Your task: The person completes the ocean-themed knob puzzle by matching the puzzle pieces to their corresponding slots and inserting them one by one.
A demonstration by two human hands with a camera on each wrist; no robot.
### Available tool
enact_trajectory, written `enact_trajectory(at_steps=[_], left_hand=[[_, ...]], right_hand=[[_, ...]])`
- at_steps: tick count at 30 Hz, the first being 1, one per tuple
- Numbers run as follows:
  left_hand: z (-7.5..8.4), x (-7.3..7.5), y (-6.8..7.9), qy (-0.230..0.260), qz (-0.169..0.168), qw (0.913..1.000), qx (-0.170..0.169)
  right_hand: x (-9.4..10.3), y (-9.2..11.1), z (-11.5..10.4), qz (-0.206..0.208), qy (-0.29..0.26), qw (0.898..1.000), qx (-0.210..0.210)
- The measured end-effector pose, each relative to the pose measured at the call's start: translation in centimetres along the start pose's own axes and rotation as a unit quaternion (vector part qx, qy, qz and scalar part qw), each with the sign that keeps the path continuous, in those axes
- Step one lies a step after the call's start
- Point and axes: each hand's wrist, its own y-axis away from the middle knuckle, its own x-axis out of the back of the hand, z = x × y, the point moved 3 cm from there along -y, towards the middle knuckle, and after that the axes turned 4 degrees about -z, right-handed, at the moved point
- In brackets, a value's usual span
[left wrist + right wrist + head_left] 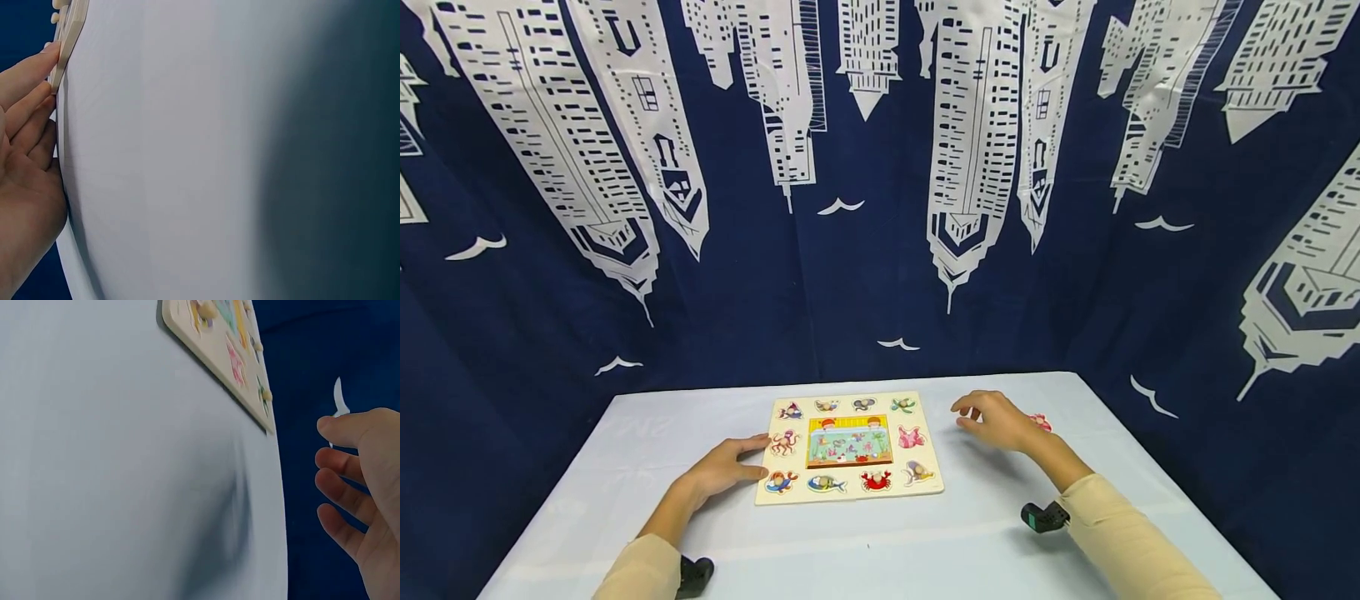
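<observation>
A pale wooden peg puzzle board with sea-animal pieces around a central aquarium picture lies flat on the table. My left hand rests at its left edge, thumb and fingertips touching the rim, fingers fairly straight. Most pieces, such as the red crab, carry a round knob; the pink fish spot on the right side shows none. Right of the board, my right hand hovers over the table with loosely bent fingers and nothing in them. A pinkish-red piece lies just beyond that wrist, partly hidden by it.
The white-covered table ends at the back against a dark blue curtain printed with white buildings and birds. A black wrist device hangs under the right sleeve, and another by the left sleeve.
</observation>
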Motion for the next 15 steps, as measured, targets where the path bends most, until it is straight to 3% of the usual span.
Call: enact_trajectory(at_steps=[15], left_hand=[[0.0, 0.0, -0.1, 0.002, -0.003, 1.0, 0.001]], right_hand=[[1.8, 2.7, 5.3, 0.043, 0.025, 0.997, -0.067]])
